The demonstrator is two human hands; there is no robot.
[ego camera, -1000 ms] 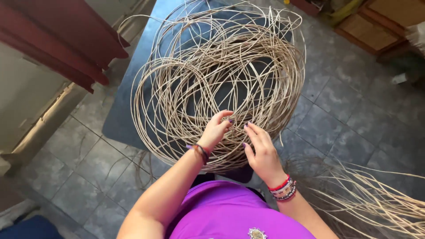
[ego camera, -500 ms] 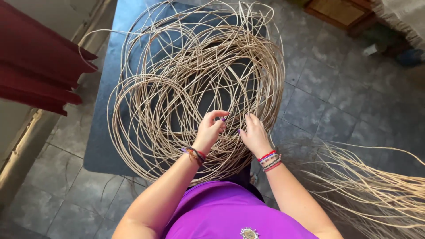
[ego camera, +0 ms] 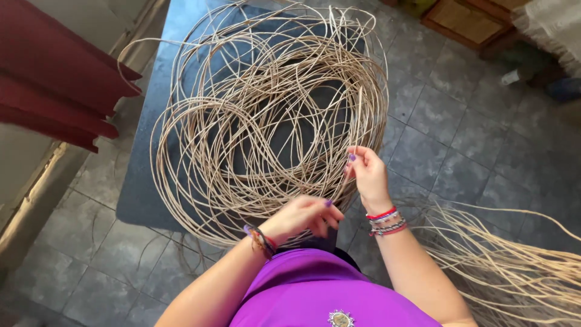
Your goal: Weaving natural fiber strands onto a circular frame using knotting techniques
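One cane strand [ego camera: 359,121] in right hand [ego camera: 367,175]

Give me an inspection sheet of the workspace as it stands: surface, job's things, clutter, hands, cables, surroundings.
Surface: dark table, mostly covered, bare along its left edge.
Job's things: large tangled coil of pale cane strands lying on the table, loops overhanging the near edge; one strand end stands upright at the right hand.
Clutter: loose bundle of straight cane strands fanned over the floor at the right.
Hands: left hand curled over strands at the coil's near edge; right hand pinching a strand; bracelets on both wrists.
Cables: nothing seen.
Surroundings: grey tiled floor, red cloth at the left, wooden frame at the top right.
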